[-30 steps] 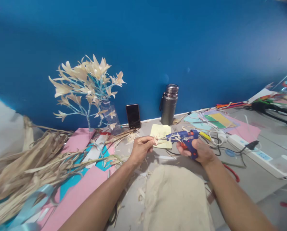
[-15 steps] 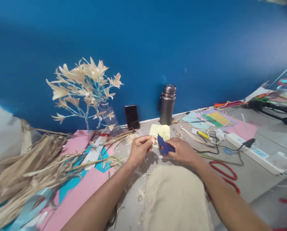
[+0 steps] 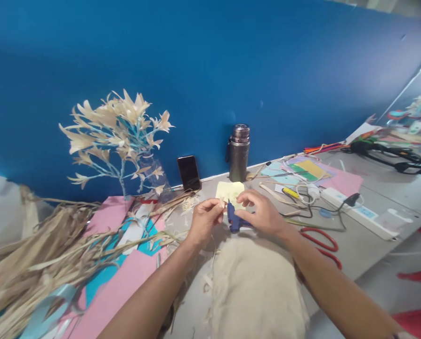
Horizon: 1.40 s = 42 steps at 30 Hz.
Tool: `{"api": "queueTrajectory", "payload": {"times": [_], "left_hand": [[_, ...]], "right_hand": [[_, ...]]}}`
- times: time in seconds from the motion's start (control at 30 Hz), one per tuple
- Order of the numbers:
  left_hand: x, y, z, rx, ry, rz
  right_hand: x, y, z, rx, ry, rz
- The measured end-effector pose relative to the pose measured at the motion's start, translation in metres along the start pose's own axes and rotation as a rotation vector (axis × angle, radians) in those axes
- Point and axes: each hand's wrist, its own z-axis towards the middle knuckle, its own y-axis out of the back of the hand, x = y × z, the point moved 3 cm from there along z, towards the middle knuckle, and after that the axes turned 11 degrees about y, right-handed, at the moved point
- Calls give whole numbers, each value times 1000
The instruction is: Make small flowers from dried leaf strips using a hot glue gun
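My left hand (image 3: 207, 217) pinches a small pale piece of dried husk (image 3: 222, 201) between thumb and fingertips; most of the piece is hidden by the fingers. Just to the right, a blue glue gun (image 3: 234, 221) rests on the table with its nozzle pointing away from me. My right hand (image 3: 262, 212) hovers over the glue gun's handle, thumb and fingers apart, holding nothing. Behind both hands lies a yellow paper square (image 3: 228, 189). A beige cloth-covered form (image 3: 256, 292) sits between my forearms.
Husk flowers (image 3: 122, 127) on blue stems stand at left, above dried husks (image 3: 23, 245) and pink paper (image 3: 125, 278). A phone (image 3: 188, 173) and a steel flask (image 3: 239, 153) stand by the wall. Red-handled scissors (image 3: 319, 240), cords and a power strip (image 3: 360, 214) lie at right.
My right hand has let go of the glue gun, which now lies on the table, and its fingers have lifted and spread. The left hand keeps its pinch. The view has shifted slightly right.
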Motion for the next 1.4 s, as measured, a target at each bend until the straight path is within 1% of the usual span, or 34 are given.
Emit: {"api": "queueTrajectory", "payload": {"times": [0.03,0.07,0.13,0.2,0.3,0.43,0.57,0.73,0.97,1.07,1.2,1.4], "left_hand": [[-1,0,0,-2,-15,11],[-2,0,-1,-4,-30,22],[-4,-1,-2,-4,-55,40],[-8,-1,-3,0,-76,55],[-13,-2,-5,36,-114,105],[-19,-3,-7,76,-148,180],[-27,-6,-11,75,-152,242],[-37,-10,-15,109,-196,339],[-35,-12,-15,135,-228,398],[-35,-11,-14,79,-236,381],[-38,-9,-12,8,-257,318],[-43,-7,-4,-27,-326,304]], "right_hand": [[8,0,4,-67,-25,38],[15,-1,7,-108,-50,77],[26,-6,13,-142,-100,154],[31,-11,16,-152,-155,253],[27,-17,15,-166,-207,423],[20,-20,12,-159,-186,586],[19,-20,11,-155,-166,686],[20,-20,9,-142,-200,789],[19,-18,7,-126,-228,802],[15,-20,7,-156,-215,764],[6,-21,6,-222,-189,649],[-3,-22,4,-185,-191,490]]}}
